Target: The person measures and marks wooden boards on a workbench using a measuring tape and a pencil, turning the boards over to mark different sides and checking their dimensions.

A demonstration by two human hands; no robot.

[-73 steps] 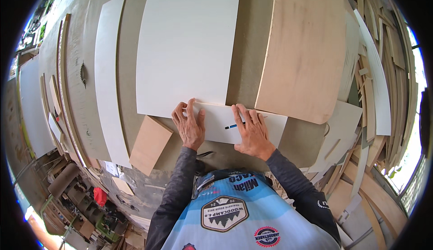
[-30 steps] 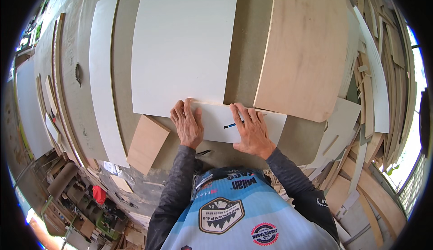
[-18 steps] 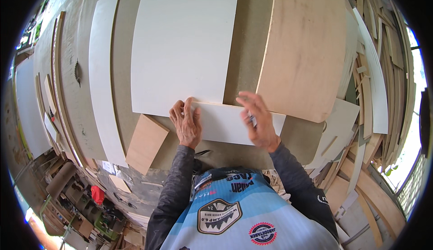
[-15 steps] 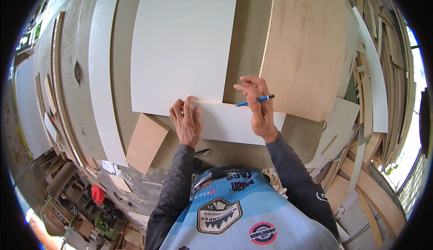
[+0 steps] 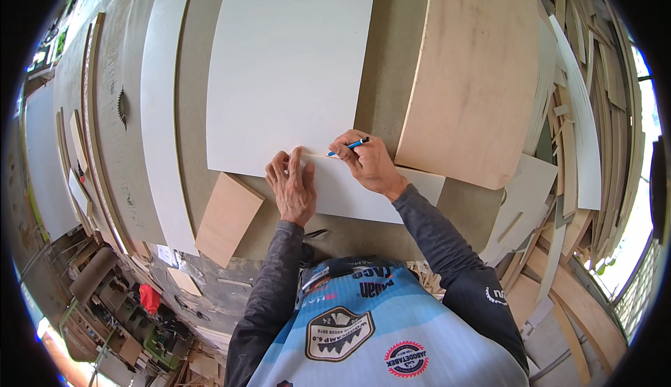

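Drab tabletop (image 5: 467, 212): right hand (image 5: 370, 166), shifted leftward, now pinches blue pencil (image 5: 359, 142); left hand (image 5: 293, 190) loosely spread on white strip (image 5: 363, 200)

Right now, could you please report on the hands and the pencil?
Left hand on short white board. Right hand holds pencil, tip near board's far edge. Tan offcut beside left hand, seemingly clear.

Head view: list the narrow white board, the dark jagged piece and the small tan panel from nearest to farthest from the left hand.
From the left hand:
1. Small tan panel, just to its left.
2. Narrow white board, farther left, beyond the panel.
3. Dark jagged piece, left of that board.
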